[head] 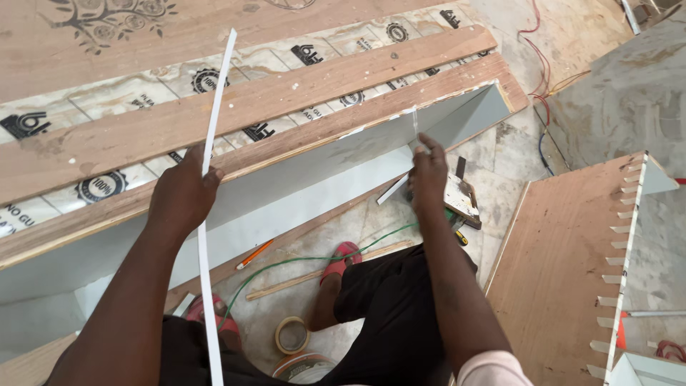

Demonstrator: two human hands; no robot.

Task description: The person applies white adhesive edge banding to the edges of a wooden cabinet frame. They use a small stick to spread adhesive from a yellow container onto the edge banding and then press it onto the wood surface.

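The long thin white edging strip [211, 171] runs near to far at the left, its long axis almost upright in view, and the left hand [182, 196] has fingers closed around its middle. To the right lies the long white laminated board [286, 193] edged in plywood. The right hand [429, 175] pinches a short white offcut [394, 188] at the board's far-right end, well apart from the strip.
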